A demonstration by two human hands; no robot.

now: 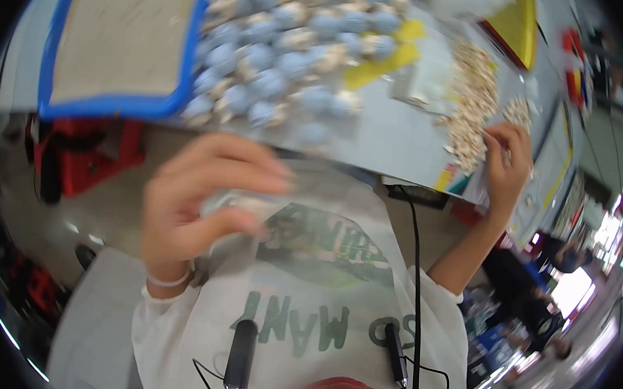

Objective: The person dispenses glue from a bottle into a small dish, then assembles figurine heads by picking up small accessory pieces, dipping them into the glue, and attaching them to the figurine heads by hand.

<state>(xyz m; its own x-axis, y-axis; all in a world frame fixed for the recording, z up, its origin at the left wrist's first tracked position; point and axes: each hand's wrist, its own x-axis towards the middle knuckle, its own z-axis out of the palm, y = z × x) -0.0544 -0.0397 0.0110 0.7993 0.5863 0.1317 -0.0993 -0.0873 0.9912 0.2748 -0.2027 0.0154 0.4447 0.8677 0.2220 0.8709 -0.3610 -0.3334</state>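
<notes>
My left hand (207, 194), smeared by motion, is raised in front of my body, near the table's front edge. Its fingers curve toward the thumb around a small pale thing too blurred to name. At the right, my right hand (510, 161) has its fingers bent in at the edge of a long pile of small beige pieces (473, 97); whatever its fingertips pinch is hidden. Many round light-blue and beige pieces (269, 83) are spread on the table beyond my left hand.
A blue-rimmed tray (191, 56) with a beige bottom lies at the left of the table. Yellow strips (385, 66), a smaller beige heap (517, 111) and a yellow-edged tray (522, 28) lie to the right. A red stool (97, 154) stands below. A black cable (415, 259) hangs by my body.
</notes>
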